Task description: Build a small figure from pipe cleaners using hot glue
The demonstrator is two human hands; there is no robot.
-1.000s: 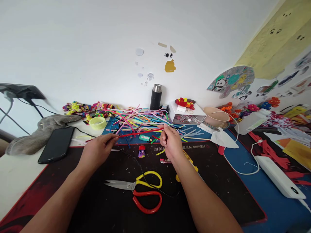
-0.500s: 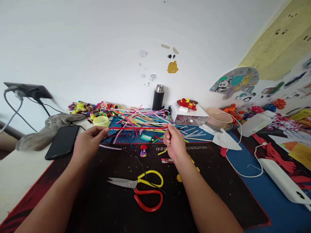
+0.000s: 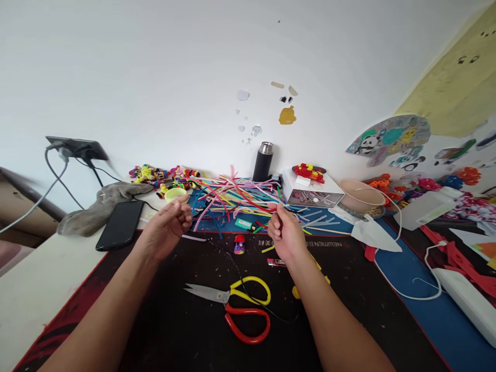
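My right hand (image 3: 287,232) is closed in a pinch on one end of a red pipe cleaner (image 3: 251,199). The stem slants up and left from my fingertips across a heap of pipe cleaners (image 3: 220,194), and its far end is blurred. To the left, my left hand (image 3: 168,227) is raised beside a small yellow-green bowl (image 3: 175,194). Its fingers are loosely curled and hold nothing that I can see. Below and between the hands, scissors (image 3: 222,296) with one yellow and one red handle lie on the black mat (image 3: 163,320).
A black flask (image 3: 263,163) and a white drawer box (image 3: 313,191) stand behind the heap. At left lies a phone (image 3: 120,226). A small purple and red figure (image 3: 239,245) and a green-white box (image 3: 245,223) sit mid-table. A white lamp-like device (image 3: 465,299) is at right.
My left hand has let go of the red pipe cleaner, which was stretched between both hands. Its freed end has swung up and away. The view has shifted slightly left.
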